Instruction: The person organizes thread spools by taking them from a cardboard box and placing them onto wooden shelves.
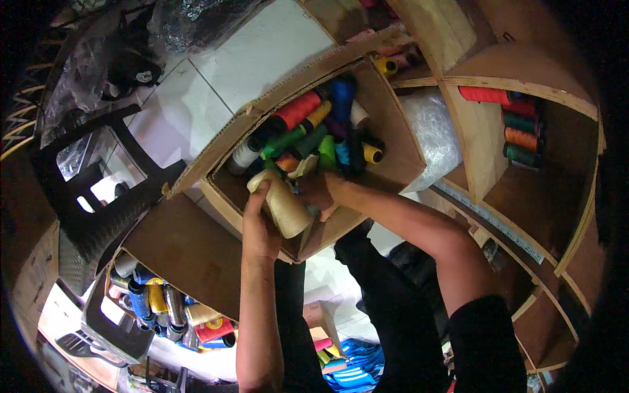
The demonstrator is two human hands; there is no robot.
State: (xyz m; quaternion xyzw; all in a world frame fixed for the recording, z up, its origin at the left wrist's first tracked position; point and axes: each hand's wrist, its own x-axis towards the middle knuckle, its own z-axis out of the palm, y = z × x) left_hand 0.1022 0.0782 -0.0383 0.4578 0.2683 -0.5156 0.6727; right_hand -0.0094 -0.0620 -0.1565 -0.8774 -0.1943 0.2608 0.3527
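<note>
My left hand [260, 226] is wrapped round a cream cone of thread [286, 208], tilted over the near side of an open cardboard box [386, 150]. Inside the box lie many spools: a red spool [298, 110], a blue spool [342, 98], a green spool [283, 142], a white spool [245, 156] and a yellow spool [372, 154] among them. Just right of the cone, my right hand [320, 193] reaches down into the box, close to the lime green spool [327, 152]. Its fingers are mostly in shadow and hidden, so any grip cannot be made out.
Wooden shelving [472, 131] stands along the right, with several spools [521, 137] on one shelf. Clear plastic wrap [432, 131] is beside the box. At lower left, another box [190, 255] holds more spools. A black frame [141, 147] stands on the tiled floor [262, 59].
</note>
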